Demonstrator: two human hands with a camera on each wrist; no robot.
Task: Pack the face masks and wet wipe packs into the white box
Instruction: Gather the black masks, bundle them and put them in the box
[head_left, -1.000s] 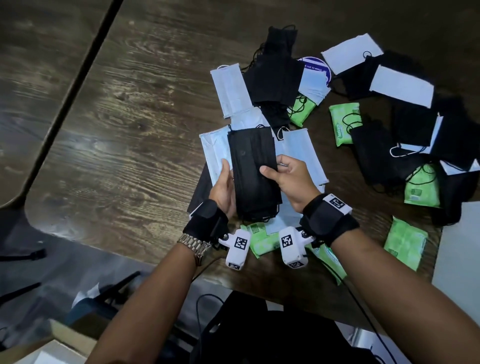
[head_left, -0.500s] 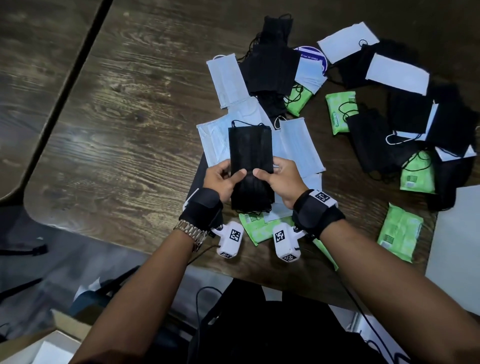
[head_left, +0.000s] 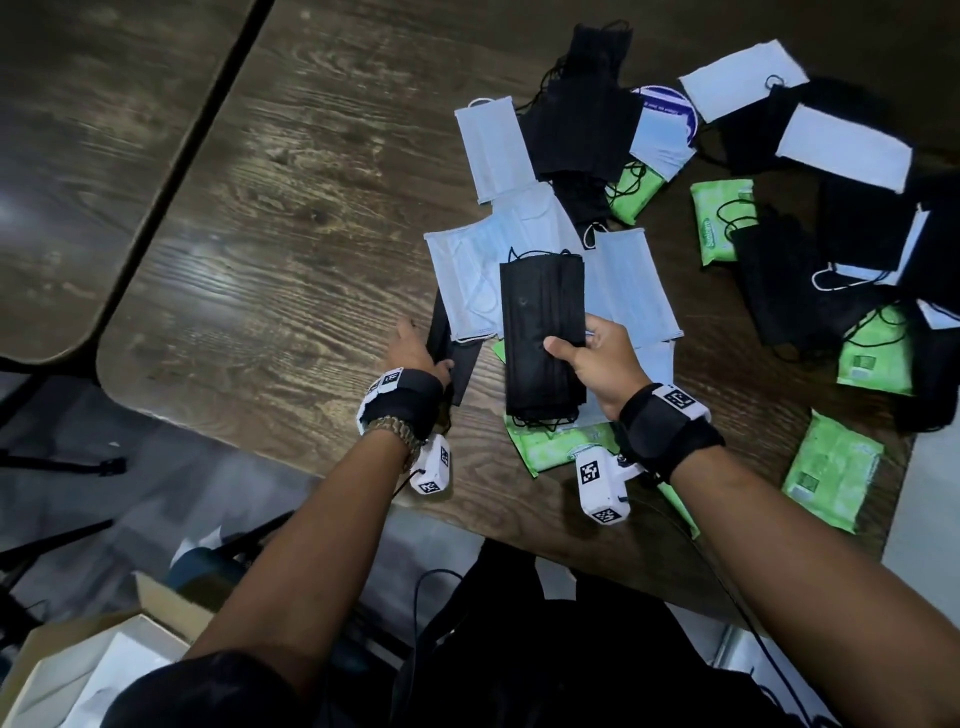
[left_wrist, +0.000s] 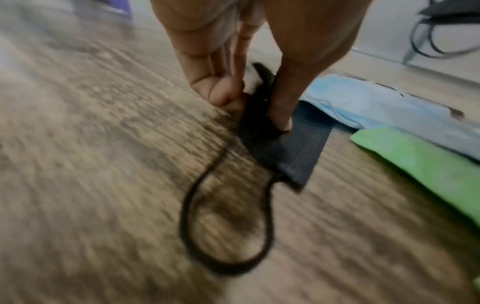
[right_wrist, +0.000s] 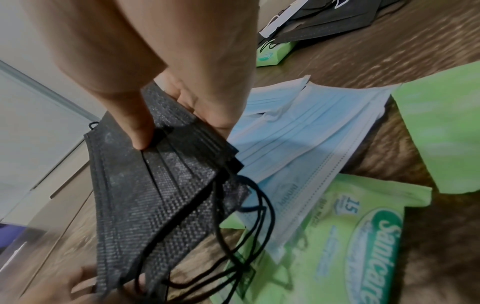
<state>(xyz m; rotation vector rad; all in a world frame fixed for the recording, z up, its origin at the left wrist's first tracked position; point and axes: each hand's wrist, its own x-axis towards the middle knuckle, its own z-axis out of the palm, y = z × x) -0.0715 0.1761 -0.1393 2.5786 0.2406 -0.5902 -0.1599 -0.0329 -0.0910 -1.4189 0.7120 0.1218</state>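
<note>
My right hand grips a stack of black face masks by its right edge, lifted over the blue masks. In the right wrist view the thumb presses on top of the stack, the other fingers lie beneath, and the ear loops dangle. My left hand pinches a single black mask lying at the left edge of the pile. The left wrist view shows this hand pinching that mask, its ear loop trailing on the wood. Green wet wipe packs lie under the stack.
More black, blue and white masks and green packs are scattered across the right of the wooden table. A white surface shows at the right edge. An open box with white contents sits on the floor at lower left.
My left hand let go of the black stack and moved left to a single black mask on the table. The right hand now holds the stack alone.
</note>
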